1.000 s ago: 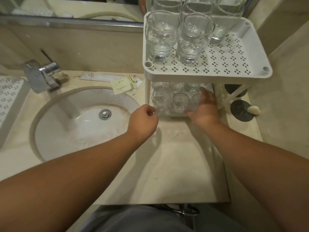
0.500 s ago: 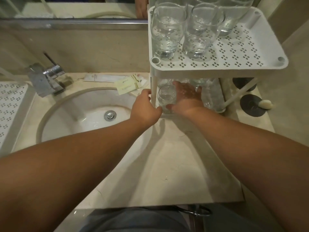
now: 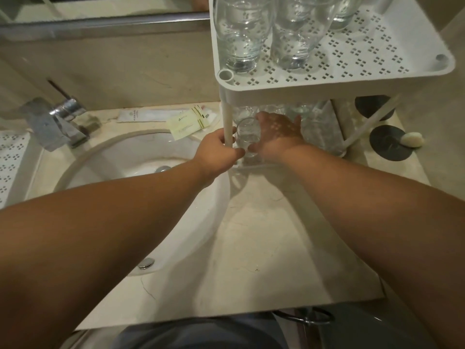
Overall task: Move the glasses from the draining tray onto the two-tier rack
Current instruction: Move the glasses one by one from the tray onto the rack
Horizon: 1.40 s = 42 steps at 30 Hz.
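clear glass (image 3: pixel 247 136) partly hidden between both hands, grip unclear.

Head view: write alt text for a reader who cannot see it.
A person's right hand holds a clear glass on the lower tier of a white two-tier rack, while the left hand grips the rack's front-left post. More glasses stand on the upper tier, beside a sink and faucet.

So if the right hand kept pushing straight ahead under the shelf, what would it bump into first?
Probably the glasses on the lower tier, standing just beyond the right hand. Depth is hard to judge.
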Motion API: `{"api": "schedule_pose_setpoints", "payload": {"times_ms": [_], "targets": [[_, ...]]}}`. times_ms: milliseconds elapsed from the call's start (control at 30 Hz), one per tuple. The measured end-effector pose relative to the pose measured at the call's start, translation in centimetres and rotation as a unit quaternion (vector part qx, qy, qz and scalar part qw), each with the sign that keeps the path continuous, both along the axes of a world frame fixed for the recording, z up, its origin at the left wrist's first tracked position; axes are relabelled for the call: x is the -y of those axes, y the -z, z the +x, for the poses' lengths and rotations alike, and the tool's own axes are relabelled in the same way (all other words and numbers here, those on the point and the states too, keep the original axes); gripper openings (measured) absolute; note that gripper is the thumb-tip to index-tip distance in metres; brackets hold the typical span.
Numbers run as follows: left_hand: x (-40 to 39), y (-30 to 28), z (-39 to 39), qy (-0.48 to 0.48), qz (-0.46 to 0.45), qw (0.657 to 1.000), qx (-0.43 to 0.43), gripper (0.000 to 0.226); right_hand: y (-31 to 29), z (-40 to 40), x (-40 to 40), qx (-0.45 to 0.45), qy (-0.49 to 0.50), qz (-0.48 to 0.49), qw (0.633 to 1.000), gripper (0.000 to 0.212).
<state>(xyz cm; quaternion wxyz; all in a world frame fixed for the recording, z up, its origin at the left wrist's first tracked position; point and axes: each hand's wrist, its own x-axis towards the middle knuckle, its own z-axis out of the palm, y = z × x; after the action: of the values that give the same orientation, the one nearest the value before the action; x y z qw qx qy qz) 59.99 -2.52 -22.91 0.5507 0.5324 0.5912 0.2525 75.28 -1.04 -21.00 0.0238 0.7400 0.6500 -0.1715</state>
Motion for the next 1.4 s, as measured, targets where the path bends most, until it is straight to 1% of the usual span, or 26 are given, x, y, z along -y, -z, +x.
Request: {"api": "schedule_pose_setpoints", "payload": {"times_ms": [67, 200, 333, 400, 533, 667, 767, 933, 1033, 1100, 1167, 1200, 1233, 1267, 1333, 1367, 1400], "targets": [[-0.1, 0.1, 0.0, -0.004, 0.001, 1.000, 0.003, 0.059, -0.1, 0.0, -0.1, -0.015, -0.004, 0.008, 1.000, 0.068], [-0.3, 0.2, 0.1, -0.008, 0.000, 1.000, 0.009, 0.060, 0.0, 0.3, -0.2, -0.056, -0.006, 0.021, 0.998, 0.074], [-0.6, 0.1, 0.2, -0.008, -0.009, 1.000, 0.014, 0.066, 0.2, 0.6, -0.6, -0.053, -0.003, 0.024, 0.998, 0.079], [-0.8, 0.1, 0.2, -0.008, -0.005, 1.000, 0.009, 0.066, 0.4, 0.6, -0.8, -0.040, -0.017, 0.034, 0.998, 0.081], [-1.0, 0.1, 0.4, -0.010, -0.004, 1.000, -0.006, 0.068, 0.8, 0.5, -1.1, -0.057, -0.012, 0.063, 0.996, 0.078], [-1.0, -0.2, 0.6, -0.019, -0.003, 1.000, -0.015, 0.063, 1.1, 0.4, -1.0, -0.084, 0.025, 0.079, 0.993, 0.079], [-0.8, -0.4, 0.7, -0.022, -0.002, 1.000, -0.016, 0.056, 1.3, 0.4, -1.0, -0.092, 0.024, 0.075, 0.993, 0.079], [-0.7, -0.6, 0.8, -0.016, -0.019, 1.000, -0.015, 0.060, 1.4, 0.5, -0.9, -0.087, 0.025, 0.067, 0.994, 0.078], [-0.3, -0.4, 0.6, -0.015, -0.013, 1.000, -0.021, 0.059, 1.1, 0.5, -0.3, -0.083, 0.016, 0.069, 0.994, 0.081], [0.3, -0.1, 0.4, -0.037, -0.010, 0.998, -0.042, 0.065, 0.9, 0.7, 0.3, -0.079, 0.012, 0.077, 0.994, 0.084], [1.2, 0.4, 0.4, -0.092, -0.034, 0.992, -0.078, 0.071, 0.6, 1.1, 0.9, -0.066, 0.009, 0.079, 0.995, 0.084], [1.9, 0.6, 0.5, -0.124, -0.058, 0.986, -0.093, 0.068, 0.5, 1.4, 1.2, -0.057, 0.007, 0.077, 0.995, 0.085], [2.6, 0.9, 0.7, -0.146, -0.084, 0.981, -0.100, 0.060, 0.3, 1.8, 1.4, -0.047, 0.006, 0.073, 0.996, 0.086], [3.3, 1.2, 0.9, -0.149, -0.102, 0.979, -0.100, 0.046, 0.2, 2.2, 1.6, -0.036, 0.007, 0.069, 0.997, 0.087], [4.5, 1.6, 1.8, -0.121, -0.110, 0.982, -0.095, 0.021, -0.2, 3.0, 2.0, -0.012, 0.014, 0.067, 0.998, 0.091], [5.0, 1.7, 2.3, -0.104, -0.109, 0.985, -0.086, 0.017, -0.4, 3.4, 2.1, -0.004, 0.018, 0.067, 0.998, 0.094], [5.3, 1.8, 2.9, -0.087, -0.108, 0.988, -0.072, 0.018, -0.5, 3.7, 2.2, 0.004, 0.020, 0.066, 0.998, 0.096]]}}
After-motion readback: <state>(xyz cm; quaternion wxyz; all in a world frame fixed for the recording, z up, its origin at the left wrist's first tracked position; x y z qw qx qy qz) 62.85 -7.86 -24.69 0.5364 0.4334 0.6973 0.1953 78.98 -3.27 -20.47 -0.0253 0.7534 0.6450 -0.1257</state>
